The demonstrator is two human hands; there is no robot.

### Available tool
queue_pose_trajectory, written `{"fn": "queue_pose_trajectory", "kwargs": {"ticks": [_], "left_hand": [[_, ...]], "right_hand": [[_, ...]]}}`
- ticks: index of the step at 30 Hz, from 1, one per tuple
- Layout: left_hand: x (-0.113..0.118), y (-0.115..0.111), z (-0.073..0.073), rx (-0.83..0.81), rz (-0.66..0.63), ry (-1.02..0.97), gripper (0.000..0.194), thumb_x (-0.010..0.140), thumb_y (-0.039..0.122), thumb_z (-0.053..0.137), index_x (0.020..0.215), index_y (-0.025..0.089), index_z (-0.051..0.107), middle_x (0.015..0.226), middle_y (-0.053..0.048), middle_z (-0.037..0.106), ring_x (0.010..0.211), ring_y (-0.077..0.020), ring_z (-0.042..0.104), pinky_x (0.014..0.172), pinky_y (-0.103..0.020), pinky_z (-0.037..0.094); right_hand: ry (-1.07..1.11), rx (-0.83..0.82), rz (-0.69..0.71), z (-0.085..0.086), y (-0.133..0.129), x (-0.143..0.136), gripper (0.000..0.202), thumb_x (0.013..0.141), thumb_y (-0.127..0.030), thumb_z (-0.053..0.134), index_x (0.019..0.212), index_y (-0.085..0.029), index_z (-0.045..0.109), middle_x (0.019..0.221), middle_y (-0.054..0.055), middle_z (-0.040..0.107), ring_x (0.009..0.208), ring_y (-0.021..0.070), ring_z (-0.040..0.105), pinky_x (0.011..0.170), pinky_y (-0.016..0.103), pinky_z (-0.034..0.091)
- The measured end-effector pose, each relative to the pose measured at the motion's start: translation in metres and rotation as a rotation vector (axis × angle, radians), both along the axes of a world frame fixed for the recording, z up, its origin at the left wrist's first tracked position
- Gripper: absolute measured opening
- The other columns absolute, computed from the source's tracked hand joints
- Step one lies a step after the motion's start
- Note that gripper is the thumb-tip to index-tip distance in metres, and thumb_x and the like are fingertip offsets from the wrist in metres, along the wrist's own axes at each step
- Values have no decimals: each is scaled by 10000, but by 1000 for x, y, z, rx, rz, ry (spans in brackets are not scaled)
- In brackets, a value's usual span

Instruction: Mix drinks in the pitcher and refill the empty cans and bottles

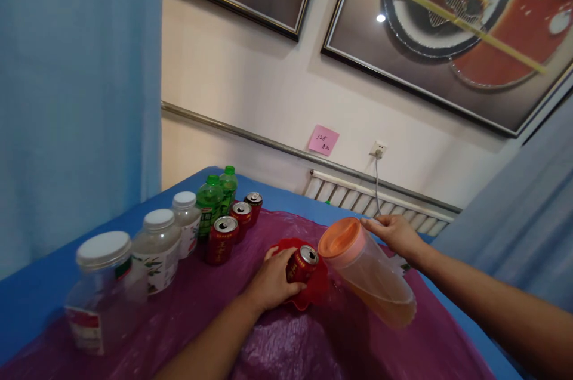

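Note:
My left hand (274, 278) is wrapped round a red can (301, 265) with an open top, which leans a little to the right over a red scalloped dish (319, 287). My right hand (394, 235) grips a clear plastic pitcher (373, 278) near its orange lid (342, 240); the grip is partly hidden behind the pitcher. The pitcher is tilted to the left, its lid end close beside the can's top. Brownish liquid lies in its lower part. No stream of liquid can be made out between them.
Three red cans (221, 241) stand left of the dish, near two green bottles (209, 204). Farther left are white-lidded jars (157, 249), the largest nearest me. Purple plastic sheeting (277, 347) covers part of the blue table (27, 308). A radiator (344, 194) stands behind.

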State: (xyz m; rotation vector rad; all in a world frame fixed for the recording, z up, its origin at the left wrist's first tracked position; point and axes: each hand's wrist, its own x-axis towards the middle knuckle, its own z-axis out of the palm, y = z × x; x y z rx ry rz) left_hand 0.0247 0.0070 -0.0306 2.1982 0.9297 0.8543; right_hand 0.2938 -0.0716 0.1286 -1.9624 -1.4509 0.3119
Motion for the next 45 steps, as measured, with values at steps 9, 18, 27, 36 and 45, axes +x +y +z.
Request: {"fn": "queue_pose_trajectory", "kwargs": {"ticks": [9,18,27,36,45], "left_hand": [[0,-1,-1,-2,-3,-11,720,595,311,851,1274,259,617,1294,-73,702,1275,-352,582,1211,-535,254],[0,-1,0,-3,2,-6,728,592,324,854,1279,257,620,1300,-81,700,1277,-363,579,1208,-545,259],[-1,-3,4,-13,-1,12,730,600,297,857,1286,239,612,1318,-84,688,1295,-357,565,1217,-524,245],[-1,-4,5,-13,-16,8,742,599,272,862,1295,229,607,1334,-82,682,1293,-345,565,1217,-516,243],[-1,-3,4,-14,-17,2,735,594,288,869,1284,242,617,1319,-72,692,1287,-354,570,1216,-522,245]], "right_hand": [[2,-6,-1,1,1,-2,575,720,-718,591,526,-262,299,458,-74,277,414,85,281,389,242,206],[15,-22,-10,0,0,-2,566,723,-721,583,543,-266,299,461,-78,281,403,83,289,386,241,214],[14,-14,-8,0,-1,-3,569,746,-695,595,530,-262,295,458,-79,261,412,80,265,374,232,212],[-2,-28,4,-1,1,-1,562,743,-704,579,539,-262,300,450,-78,278,397,78,291,376,228,199],[35,-18,-16,-1,1,-4,575,710,-713,605,541,-271,278,449,-82,266,400,79,276,359,234,215]]}}
